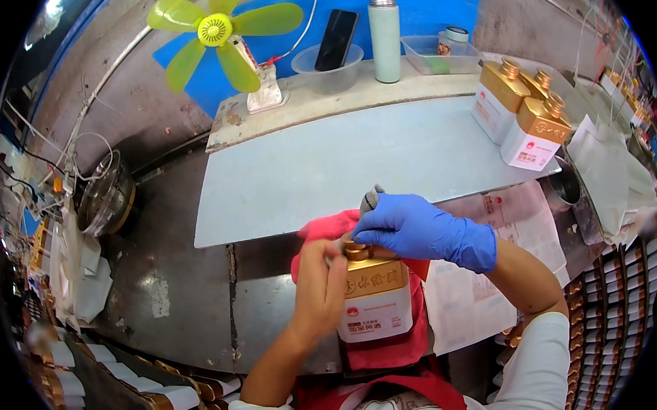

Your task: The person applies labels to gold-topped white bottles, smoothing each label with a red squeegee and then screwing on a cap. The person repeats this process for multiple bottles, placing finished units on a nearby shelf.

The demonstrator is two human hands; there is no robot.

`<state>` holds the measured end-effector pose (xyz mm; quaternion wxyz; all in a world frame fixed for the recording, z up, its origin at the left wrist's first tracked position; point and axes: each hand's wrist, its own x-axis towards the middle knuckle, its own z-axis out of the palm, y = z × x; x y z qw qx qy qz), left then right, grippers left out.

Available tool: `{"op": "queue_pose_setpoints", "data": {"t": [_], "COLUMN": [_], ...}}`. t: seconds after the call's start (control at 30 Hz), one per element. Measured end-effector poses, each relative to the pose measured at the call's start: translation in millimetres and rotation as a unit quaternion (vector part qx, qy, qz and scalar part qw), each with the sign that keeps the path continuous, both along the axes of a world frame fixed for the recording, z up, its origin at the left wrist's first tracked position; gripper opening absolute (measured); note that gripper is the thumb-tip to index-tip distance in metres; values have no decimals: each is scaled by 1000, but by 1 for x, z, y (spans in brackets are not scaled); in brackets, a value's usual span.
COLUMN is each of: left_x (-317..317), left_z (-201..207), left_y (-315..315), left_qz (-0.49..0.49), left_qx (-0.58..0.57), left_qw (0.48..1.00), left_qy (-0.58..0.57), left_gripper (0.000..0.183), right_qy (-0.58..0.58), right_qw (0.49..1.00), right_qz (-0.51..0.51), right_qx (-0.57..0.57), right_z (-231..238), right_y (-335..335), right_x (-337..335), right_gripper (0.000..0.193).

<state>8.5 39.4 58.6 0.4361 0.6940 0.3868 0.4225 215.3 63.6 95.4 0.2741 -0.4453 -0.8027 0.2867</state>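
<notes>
A flask-shaped bottle [376,314] with a gold top and a white lower part stands upright on a red cloth [377,357] in front of me. My bare left hand [322,287] is closed at the left of its neck, the fingertips partly hidden. From the right, my right hand [411,229], in a blue glove, pinches a small grey cloth [371,200] against the bottle's gold neck [356,249]. The cloth's end sticks up above the gloved fingers. More red cloth shows behind the bottle.
Several similar gold-and-white bottles [534,135] stand on the right end of a pale board [326,164]. Printed paper [463,302] lies right of the bottle. Behind are a green fan [215,30], a phone [337,40] in a plastic bowl, and a flask [385,42]. Racks of bottles [610,324] flank me.
</notes>
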Motion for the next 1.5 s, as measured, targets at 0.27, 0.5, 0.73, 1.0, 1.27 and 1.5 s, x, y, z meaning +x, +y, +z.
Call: {"op": "queue_pose_setpoints", "data": {"t": [0.27, 0.5, 0.73, 1.0, 1.27, 1.5], "left_x": [-42, -55, -17, 11, -54, -95], "left_z": [-13, -8, 35, 37, 5, -34], "left_y": [-4, -2, -27, -67, -94, -95], "left_qz": [-71, -128, -113, -51, -13, 133], "left_qx": [443, 563, 603, 546, 621, 496], "left_qw": [884, 800, 713, 709, 716, 839], "left_qy": [133, 162, 340, 443, 319, 179], "left_gripper": [35, 29, 54, 66, 44, 34], "right_qy": [2, -33, -26, -115, -135, -286], "right_qw": [1000, 999, 999, 991, 982, 955], "right_qz": [4, 13, 39, 68, 131, 76], "right_qx": [16, -25, 0, -17, 13, 35], "right_z": [11, 25, 38, 60, 59, 70], "right_y": [-25, -45, -52, -69, -89, -107], "right_x": [-1, -7, -9, -15, -10, -26], "right_gripper": [17, 21, 39, 37, 30, 21]}}
